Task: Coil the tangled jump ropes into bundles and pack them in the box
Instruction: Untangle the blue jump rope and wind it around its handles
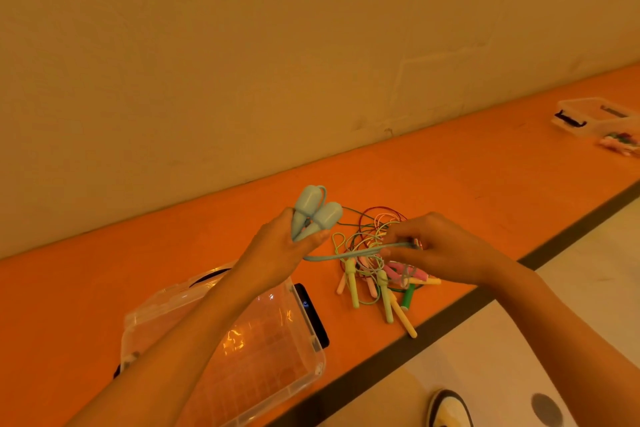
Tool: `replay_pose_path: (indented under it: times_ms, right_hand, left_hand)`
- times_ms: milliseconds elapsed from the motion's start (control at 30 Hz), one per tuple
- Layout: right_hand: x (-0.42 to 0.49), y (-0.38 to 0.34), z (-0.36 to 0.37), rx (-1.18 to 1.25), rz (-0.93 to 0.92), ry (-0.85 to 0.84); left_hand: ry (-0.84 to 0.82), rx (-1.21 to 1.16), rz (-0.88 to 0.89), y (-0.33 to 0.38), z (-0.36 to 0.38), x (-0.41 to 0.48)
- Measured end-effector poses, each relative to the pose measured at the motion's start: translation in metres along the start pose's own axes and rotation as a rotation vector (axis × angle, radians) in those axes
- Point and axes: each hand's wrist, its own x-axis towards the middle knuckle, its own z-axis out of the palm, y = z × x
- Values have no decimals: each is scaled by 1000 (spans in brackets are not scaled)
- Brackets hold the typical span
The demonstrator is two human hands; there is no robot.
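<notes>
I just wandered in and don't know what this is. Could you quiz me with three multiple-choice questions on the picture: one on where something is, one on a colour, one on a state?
1. Where does the tangled rope pile lie?
A. on the orange ledge beside the clear box
B. inside the clear box
C. on the pale floor

2. What colour are the two handles in the left hand?
A. red
B. light blue
C. black

3. How is the blue cord between the hands?
A. coiled up
B. knotted round the box
C. drawn out to the right hand

Answers:
1 A: the pile rests on the ledge, outside the box.
2 B: both handles are pale blue.
3 C: the right hand pinches it, stretched from the left.
</notes>
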Motion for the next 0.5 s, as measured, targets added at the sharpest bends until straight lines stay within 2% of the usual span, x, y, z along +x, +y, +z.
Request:
replay_pose_path:
  times_ms: [167, 367, 500]
  right_hand:
    - [-4, 1, -11, -35, -52, 77]
    - [-1, -2, -18, -57, -116, 125]
    - [4, -7, -22, -99, -159, 136]
  left_hand:
    - [-36, 115, 26, 10, 7, -5]
    - [72, 67, -2, 11, 10, -3]
    - [-88, 161, 3, 10, 16, -5]
